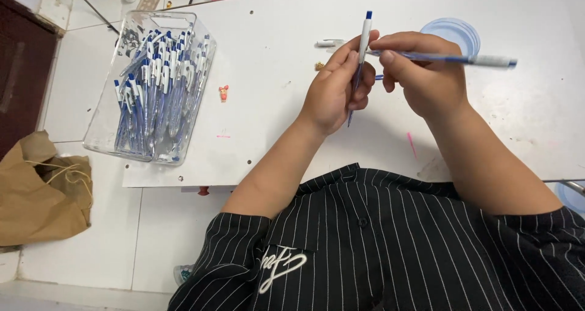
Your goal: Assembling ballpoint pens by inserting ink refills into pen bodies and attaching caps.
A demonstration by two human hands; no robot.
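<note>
An upright pen [363, 49] is being pinched by left hand [334, 91], a horizontal pen [451, 59] by right hand [426, 73]; clear bin [103, 128] w/ many pens [155, 91]

Bright, even light over a white worktop, sharp across most of the view

The light is soft and comes from above, so the white table [274, 104] reads almost overexposed and its surface detail washes out toward the upper right corner. Shadows are faint: a pale grey one lies under the left hand [334, 91] and forearm, and another under the right hand [426, 73]. The clear plastic bin [97, 128] catches small glints along its rim and walls. The wide lens bends the table edge and floor tiles near the frame borders. Focus holds on the hands and striped shirt [396, 244]; the far top edge is slightly soft
</note>
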